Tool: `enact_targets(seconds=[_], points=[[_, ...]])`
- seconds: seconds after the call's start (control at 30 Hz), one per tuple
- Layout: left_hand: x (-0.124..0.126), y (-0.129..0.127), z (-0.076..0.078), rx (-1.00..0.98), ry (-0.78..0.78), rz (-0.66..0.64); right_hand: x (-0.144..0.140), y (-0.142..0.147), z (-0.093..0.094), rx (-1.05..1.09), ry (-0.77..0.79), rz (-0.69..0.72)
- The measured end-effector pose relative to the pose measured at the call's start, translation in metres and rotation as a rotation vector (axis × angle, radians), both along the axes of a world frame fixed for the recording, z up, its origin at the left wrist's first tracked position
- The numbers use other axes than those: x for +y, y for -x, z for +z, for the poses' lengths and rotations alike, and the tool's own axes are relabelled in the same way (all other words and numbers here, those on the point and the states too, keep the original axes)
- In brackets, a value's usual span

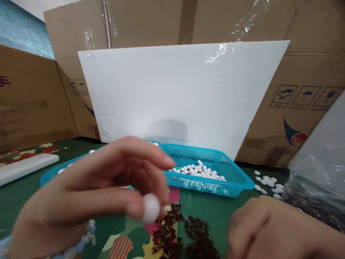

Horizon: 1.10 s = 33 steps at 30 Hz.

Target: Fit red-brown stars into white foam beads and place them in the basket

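Left hand (102,187) fills the lower left of the frame, blurred, fingers curled together and pinching a white ball (151,208) at the fingertips, right at lower centre. A beaded bracelet (81,241) sits on that wrist at the bottom left. Right hand (269,230) is low in the bottom right corner, back towards us, fingers tucked under; whether it holds anything, I can't tell. Between the two hands, bottom centre, lies a heap of dark red bits (185,233) on the green mat (215,205). Just behind, a blue basket (237,178) at centre holds more white balls; a second blue basket (51,174) peeks out behind the left hand. Loose white pieces (268,183) lie on the mat right of the basket, beside a clear bag (320,162) at the right edge. A white board (175,97) stands behind, against cardboard boxes (296,90). White slab (24,167) at far left
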<state>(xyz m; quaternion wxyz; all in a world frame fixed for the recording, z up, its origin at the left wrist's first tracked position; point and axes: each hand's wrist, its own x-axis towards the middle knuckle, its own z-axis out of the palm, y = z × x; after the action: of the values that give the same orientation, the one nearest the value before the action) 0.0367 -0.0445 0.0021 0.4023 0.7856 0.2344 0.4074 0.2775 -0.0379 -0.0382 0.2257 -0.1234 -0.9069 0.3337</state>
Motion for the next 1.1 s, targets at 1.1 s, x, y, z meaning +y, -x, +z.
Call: enact_targets(seconds=[1.1], points=[[0.041, -0.051, -0.018, -0.103, 0.139, -0.202, -0.001, 0.031, 0.017, 0.327, 0.155, -0.515]])
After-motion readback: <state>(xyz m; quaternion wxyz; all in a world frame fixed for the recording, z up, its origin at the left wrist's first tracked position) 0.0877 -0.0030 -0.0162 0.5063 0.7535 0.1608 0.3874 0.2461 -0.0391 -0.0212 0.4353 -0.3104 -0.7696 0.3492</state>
